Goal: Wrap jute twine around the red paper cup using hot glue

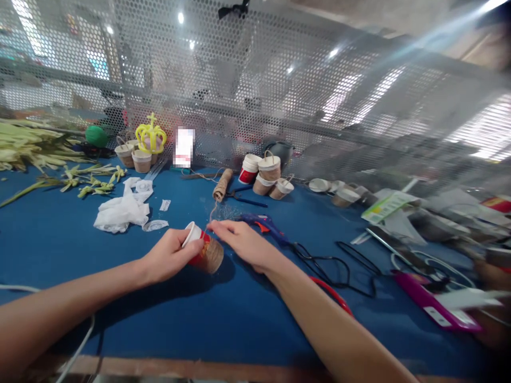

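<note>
Cup in left hand, wall pinched near rim, thumb on outside. Long axis slants: rim up-left, brown-wrapped base down-right. Right hand just right of cup, nearer base, fingers together at strand; whether pinching, cannot tell. Strand runs to roll beyond cup. Left fingertips hidden by cup; strand's end at cup unclear. Cup–surface contact: cannot tell.

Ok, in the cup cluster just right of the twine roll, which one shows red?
The leftmost cup, nearest the twine roll: red shows below its white rim, while the other cups look brown-sided.
</note>
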Available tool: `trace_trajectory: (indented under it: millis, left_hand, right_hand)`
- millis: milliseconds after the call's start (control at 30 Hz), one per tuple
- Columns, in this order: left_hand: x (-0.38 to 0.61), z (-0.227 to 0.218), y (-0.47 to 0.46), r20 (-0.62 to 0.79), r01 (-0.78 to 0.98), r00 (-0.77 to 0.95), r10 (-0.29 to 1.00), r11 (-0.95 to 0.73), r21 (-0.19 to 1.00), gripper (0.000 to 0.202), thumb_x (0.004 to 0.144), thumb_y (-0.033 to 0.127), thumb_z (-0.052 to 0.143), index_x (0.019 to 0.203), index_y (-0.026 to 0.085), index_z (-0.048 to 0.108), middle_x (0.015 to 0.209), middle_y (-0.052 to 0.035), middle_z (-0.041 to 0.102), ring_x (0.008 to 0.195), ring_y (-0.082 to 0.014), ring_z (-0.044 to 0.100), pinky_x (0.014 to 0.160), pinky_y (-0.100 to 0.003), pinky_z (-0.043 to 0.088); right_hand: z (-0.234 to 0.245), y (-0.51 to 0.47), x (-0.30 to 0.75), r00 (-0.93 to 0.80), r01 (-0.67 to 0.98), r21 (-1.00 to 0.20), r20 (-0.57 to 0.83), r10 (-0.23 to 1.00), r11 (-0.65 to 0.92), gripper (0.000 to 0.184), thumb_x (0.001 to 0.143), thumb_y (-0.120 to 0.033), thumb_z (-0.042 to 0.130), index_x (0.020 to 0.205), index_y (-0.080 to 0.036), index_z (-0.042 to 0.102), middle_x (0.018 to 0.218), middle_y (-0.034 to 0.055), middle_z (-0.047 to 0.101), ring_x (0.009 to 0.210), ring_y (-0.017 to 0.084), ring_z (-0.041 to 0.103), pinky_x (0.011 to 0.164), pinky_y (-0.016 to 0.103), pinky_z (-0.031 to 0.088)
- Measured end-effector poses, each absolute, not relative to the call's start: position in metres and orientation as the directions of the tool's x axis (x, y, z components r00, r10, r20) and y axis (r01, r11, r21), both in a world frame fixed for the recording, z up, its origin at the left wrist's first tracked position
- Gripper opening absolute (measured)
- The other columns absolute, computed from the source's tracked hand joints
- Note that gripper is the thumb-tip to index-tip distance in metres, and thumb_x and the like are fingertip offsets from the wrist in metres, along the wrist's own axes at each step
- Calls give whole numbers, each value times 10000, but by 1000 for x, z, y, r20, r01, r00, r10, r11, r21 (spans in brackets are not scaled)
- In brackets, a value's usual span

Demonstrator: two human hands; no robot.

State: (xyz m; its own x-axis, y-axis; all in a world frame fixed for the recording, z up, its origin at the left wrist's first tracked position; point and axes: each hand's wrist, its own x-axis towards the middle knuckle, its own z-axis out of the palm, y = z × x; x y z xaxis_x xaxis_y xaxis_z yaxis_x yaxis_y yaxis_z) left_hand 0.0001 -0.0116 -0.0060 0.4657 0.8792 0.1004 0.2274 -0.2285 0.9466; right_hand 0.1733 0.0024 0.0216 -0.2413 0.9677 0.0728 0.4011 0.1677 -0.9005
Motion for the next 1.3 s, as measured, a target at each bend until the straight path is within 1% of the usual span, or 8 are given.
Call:
trace_trajectory:
  millis: [67, 133, 233, 400, 567, 800, 967, 1300]
  left_hand:
    - [-1, -8, -13, 107, 258, 476, 873, -255, 932, 294, 771, 344, 380, 555, 145, 401, 529, 50, 300, 505, -75, 257, 467, -203, 233]
    - [-1, -8, -12, 101, 258, 479, 872, -250, 933, 283, 765, 338, 393, 556, 146, 403, 524, 52, 305, 502, -75, 258, 464, -204, 226]
    - [0, -6, -9, 43, 168, 452, 891, -132, 977, 282, 751, 365, 426, 574, 145, 421, 528, 54, 336, 495, -70, 275, 461, -195, 229]
    - [4, -2, -4, -171, -24, 400, 900, 197, 980, 253, 708, 362, 488, 684, 115, 536, 565, 28, 483, 482, -71, 377, 469, -190, 268]
    - [6, 0, -6, -259, -35, 431, 865, 302, 953, 243, 666, 351, 549, 672, 108, 554, 566, 12, 532, 489, -83, 440, 499, -201, 321]
    - [5, 2, -6, -297, -6, 400, 867, 326, 945, 241, 665, 358, 559, 612, 126, 526, 506, 36, 497, 444, -72, 409, 447, -188, 297]
    - [4, 4, -9, -257, 75, 468, 845, 252, 965, 253, 705, 364, 516, 699, 116, 563, 581, 14, 544, 484, -78, 435, 490, -191, 330]
    - [2, 7, -11, -209, 60, 517, 830, 208, 976, 244, 720, 346, 500, 726, 109, 557, 584, 28, 511, 501, -67, 409, 501, -179, 313]
  right_hand:
    - [19, -2, 155, -203, 255, -962, 46, 978, 98, 165, 689, -320, 583, 698, -157, 605, 696, 21, 614, 669, 148, 555, 636, 271, 428]
    - [19, -4, 147, -146, 200, -977, 48, 988, 77, 149, 687, -288, 586, 737, -148, 587, 726, 21, 601, 667, 129, 542, 664, 270, 426]
    - [24, -7, 151, -81, 201, -973, 100, 992, 115, 150, 691, -291, 591, 726, -147, 574, 723, 13, 584, 664, 113, 522, 697, 267, 412]
    - [27, -12, 168, -49, 203, -961, 183, 982, 189, 197, 712, -346, 584, 754, -155, 565, 751, 24, 599, 698, 122, 529, 699, 269, 410]
    - [26, -15, 169, -66, 236, -943, 224, 972, 233, 184, 729, -350, 573, 747, -169, 550, 727, 19, 602, 682, 128, 549, 675, 273, 427]
    - [29, -18, 169, -66, 337, -900, 271, 960, 277, 158, 759, -330, 543, 742, -173, 537, 728, 21, 614, 686, 129, 556, 673, 268, 437]
    - [26, -15, 169, -69, 395, -878, 267, 961, 272, 143, 764, -306, 531, 743, -164, 533, 715, 24, 602, 669, 130, 548, 665, 267, 435]
    - [23, -13, 169, -79, 421, -873, 234, 969, 245, 144, 767, -293, 522, 737, -153, 532, 695, 19, 579, 637, 125, 525, 638, 256, 425]
